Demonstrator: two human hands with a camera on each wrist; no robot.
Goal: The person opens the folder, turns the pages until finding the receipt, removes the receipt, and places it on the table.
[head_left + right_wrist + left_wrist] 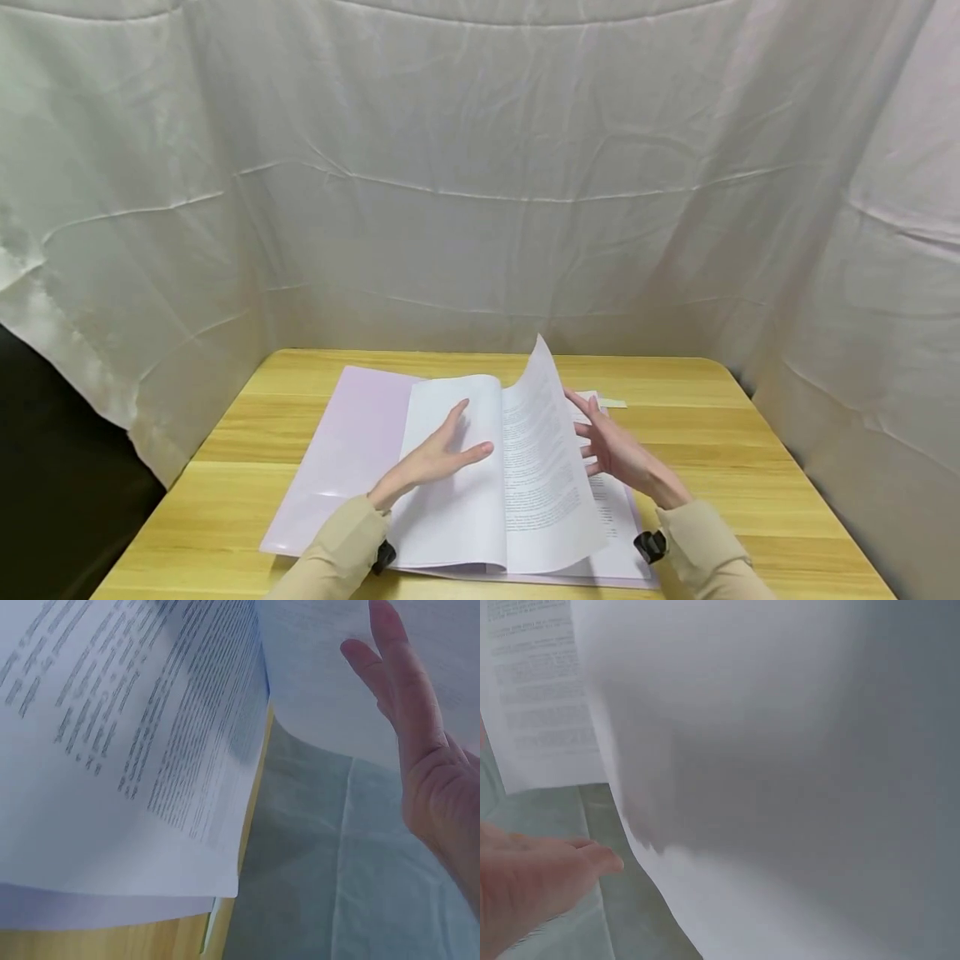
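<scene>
A stack of printed sheets lies spread in a pale purple folder (348,454) on the table. One printed page (540,475) stands raised, its top corner curling up near the middle. My right hand (618,450) is behind that page's right edge, fingers spread and partly hidden by the paper. Over the turned white left sheet (450,537) hovers my left hand (431,458), thumb and fingers apart. In the left wrist view, the hand (540,881) shows at the lower left beside the sheet. The right wrist view has the hand (431,742) against a pale raised sheet, fingers extended.
The wooden table (712,442) runs out around the folder. A small white tab (613,403) sticks out at the folder's top right. Pale cloth curtains (480,183) hang behind and at both sides. A dark area (60,467) shows at the left.
</scene>
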